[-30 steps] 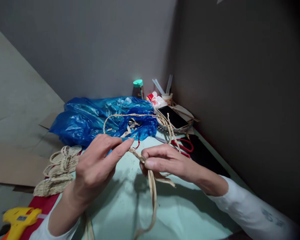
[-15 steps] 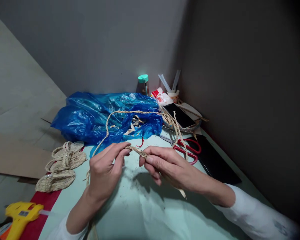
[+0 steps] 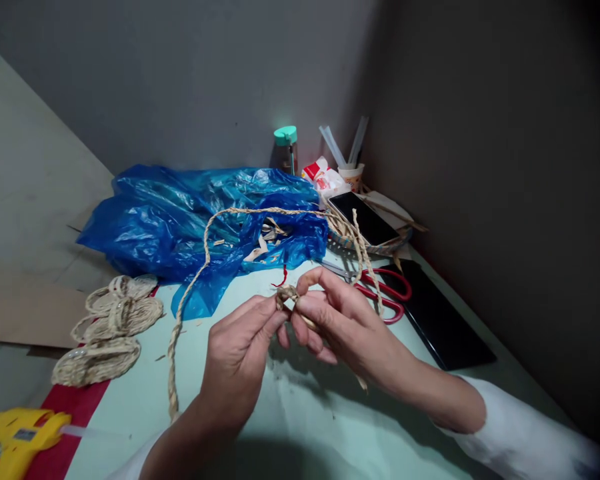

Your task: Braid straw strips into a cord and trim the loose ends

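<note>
Between my two hands a short stretch of braided straw cord bends into a small loop above the table. My left hand pinches its left side between thumb and fingers. The thumb and index finger of my right hand close on the other side, and a loose strand end hangs below that palm. A long braided straw rope runs from beside my left wrist, over the blue plastic bag, to the basket at the right. Whether this rope joins the held piece is hidden.
Small woven straw slippers lie at the left, above a yellow glue gun. Red-handled scissors and a black tablet-like slab lie right. Behind are a phone on a basket, a cup of glue sticks and a green-lidded bottle.
My hands have come closer together, my left hand moving right. The cord between them has gone from a nearly straight stretch to a tight bend. The view has shifted slightly.
</note>
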A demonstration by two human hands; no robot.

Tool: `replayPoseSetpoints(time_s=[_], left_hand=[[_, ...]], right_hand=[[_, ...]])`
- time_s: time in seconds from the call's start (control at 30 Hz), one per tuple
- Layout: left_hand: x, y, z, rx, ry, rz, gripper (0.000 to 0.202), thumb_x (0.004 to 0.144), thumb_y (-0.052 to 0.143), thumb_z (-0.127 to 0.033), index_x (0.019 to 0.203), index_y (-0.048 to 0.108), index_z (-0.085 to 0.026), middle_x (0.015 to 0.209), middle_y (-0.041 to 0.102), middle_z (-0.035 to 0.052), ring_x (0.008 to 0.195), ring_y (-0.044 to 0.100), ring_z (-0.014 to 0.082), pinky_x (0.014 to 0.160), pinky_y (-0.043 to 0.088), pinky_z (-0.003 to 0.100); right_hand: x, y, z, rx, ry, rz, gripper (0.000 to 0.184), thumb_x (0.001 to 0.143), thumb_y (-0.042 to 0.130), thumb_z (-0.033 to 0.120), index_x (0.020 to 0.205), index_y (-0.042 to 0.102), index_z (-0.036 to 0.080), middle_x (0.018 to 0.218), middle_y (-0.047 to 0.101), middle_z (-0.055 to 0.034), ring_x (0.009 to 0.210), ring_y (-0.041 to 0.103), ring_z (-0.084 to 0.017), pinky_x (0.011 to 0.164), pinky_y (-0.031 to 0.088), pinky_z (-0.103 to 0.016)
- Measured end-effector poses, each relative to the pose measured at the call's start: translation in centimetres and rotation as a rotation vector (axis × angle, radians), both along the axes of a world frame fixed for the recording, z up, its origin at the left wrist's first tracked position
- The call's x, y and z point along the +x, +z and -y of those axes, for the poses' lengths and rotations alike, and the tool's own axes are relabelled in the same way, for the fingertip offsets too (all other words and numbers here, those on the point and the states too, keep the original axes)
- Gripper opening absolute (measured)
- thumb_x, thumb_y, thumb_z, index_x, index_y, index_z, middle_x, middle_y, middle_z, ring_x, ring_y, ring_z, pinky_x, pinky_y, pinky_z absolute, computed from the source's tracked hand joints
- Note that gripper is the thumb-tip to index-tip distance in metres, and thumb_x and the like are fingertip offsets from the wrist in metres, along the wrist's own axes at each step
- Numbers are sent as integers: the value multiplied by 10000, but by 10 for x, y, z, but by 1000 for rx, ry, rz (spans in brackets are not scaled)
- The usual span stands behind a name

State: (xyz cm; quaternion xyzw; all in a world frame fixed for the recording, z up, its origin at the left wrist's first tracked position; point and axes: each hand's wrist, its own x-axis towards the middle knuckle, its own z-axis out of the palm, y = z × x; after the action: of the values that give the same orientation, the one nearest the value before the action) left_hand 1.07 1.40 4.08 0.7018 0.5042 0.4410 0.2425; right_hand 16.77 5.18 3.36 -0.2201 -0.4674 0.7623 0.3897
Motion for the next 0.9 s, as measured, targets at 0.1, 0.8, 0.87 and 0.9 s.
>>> replayPoseSetpoints(time_s=[0.1, 0.8, 0.87, 0.9], left_hand=[[-1, -2, -2, 29, 43, 25, 293, 919, 520, -114, 677, 643, -225, 676, 626, -30, 652, 612, 114, 670, 505, 243], [-7, -7, -9, -498, 25, 668, 194, 839, 678, -311, 973, 755, -193, 867, 614, 31, 564, 476, 66, 541, 417, 222], [-10, -3, -9, -474, 39, 659, 183, 842, 679, -322, 942, 762, -194, 808, 623, 16, 562, 483, 67, 572, 426, 221], [-11, -2, -9, -467, 42, 662, 176, 842, 679, -324, 924, 765, -195, 783, 627, 12, 571, 489, 71, 581, 429, 216]], right_hand=[[-3, -7, -2, -41, 8, 4, 146, 958, 517, 333, 907, 454, 212, 637, 579, 43, 495, 468, -60, 409, 320, -129], [-4, -18, -1, -63, -2, 55, 186, 942, 544, 350, 895, 417, 222, 612, 565, 66, 449, 348, -41, 412, 259, -137], [-3, -18, -2, -35, 53, 54, 153, 951, 525, 326, 921, 421, 218, 709, 630, 23, 483, 400, -52, 432, 297, -155], [-2, -17, -2, -27, 79, 43, 138, 952, 522, 311, 937, 422, 216, 755, 656, 4, 501, 428, -56, 449, 320, -165]])
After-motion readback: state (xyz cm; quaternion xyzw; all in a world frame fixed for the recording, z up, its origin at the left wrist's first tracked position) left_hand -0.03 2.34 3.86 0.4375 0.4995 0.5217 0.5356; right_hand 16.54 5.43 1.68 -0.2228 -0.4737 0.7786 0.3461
